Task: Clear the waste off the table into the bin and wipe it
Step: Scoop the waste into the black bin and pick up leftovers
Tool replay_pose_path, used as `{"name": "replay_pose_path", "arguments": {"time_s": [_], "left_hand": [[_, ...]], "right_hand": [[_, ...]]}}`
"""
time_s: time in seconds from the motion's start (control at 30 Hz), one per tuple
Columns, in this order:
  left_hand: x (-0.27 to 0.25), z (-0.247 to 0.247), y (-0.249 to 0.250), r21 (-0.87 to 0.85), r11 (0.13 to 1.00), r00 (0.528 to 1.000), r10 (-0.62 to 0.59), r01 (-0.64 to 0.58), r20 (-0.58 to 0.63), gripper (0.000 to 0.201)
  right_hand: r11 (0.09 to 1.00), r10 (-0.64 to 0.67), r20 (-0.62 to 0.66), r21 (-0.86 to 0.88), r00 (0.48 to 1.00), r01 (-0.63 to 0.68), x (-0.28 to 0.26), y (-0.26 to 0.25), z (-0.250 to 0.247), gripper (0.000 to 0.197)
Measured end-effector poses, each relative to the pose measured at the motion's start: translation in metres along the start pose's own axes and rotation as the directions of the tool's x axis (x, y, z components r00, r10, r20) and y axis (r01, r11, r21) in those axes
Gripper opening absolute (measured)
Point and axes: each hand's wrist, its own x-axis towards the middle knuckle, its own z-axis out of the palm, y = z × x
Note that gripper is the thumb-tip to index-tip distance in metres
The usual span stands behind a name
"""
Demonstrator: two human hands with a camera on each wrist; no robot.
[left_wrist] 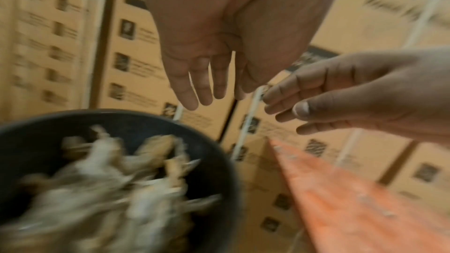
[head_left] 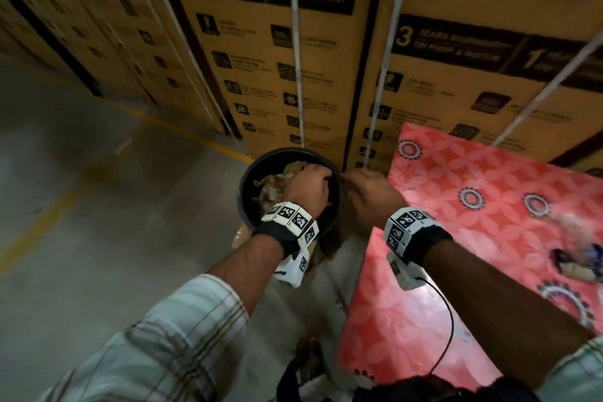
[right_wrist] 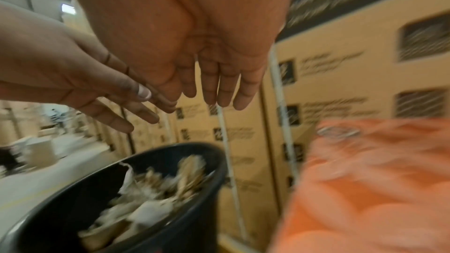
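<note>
A round black bin (head_left: 251, 173) stands on the floor left of the table, filled with crumpled brown and white paper waste (head_left: 274, 186). My left hand (head_left: 310, 188) hovers over the bin, fingers straight and empty, as the left wrist view shows (left_wrist: 202, 88). My right hand (head_left: 365, 192) hangs just right of the bin's rim, also with straight empty fingers (right_wrist: 219, 93). The table carries a red patterned cloth (head_left: 456, 222). Some blurred scraps of waste (head_left: 574, 258) lie on it at the far right.
Tall stacked cardboard cartons (head_left: 277, 59) with white straps form a wall right behind the bin and table. Grey concrete floor (head_left: 81, 206) with yellow lines spreads to the left. A black cable (head_left: 447, 330) runs from my right wrist.
</note>
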Motion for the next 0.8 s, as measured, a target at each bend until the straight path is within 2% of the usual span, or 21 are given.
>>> {"name": "replay_pose_path", "arguments": {"time_s": [0.17,0.4,0.5,0.6,0.8], "left_hand": [[-0.004,0.022,0.085,-0.05,0.993,0.994,0.11,-0.111,-0.028,0.029],[-0.033,0.111,0.231,-0.051,0.959,0.954,0.283,-0.279,0.096,0.031],[-0.06,0.162,0.293,-0.046,0.951,0.939,0.308,-0.304,0.152,0.031],[-0.08,0.204,0.35,-0.004,0.946,0.914,0.313,-0.323,0.257,0.028],[-0.107,0.262,0.434,-0.015,0.938,0.877,0.33,-0.347,0.349,0.03]], "right_hand": [[0.981,0.164,-0.155,-0.081,0.974,-0.178,-0.084,0.054,-0.052,0.037],[0.914,0.376,-0.259,-0.055,0.89,-0.402,-0.247,0.156,-0.107,0.034],[0.9,0.412,-0.293,-0.015,0.863,-0.435,-0.319,0.202,-0.123,0.03],[0.877,0.458,-0.293,-0.003,0.839,-0.48,-0.377,0.247,-0.137,0.033],[0.828,0.545,-0.304,0.046,0.782,-0.559,-0.464,0.311,-0.153,0.033]]}}
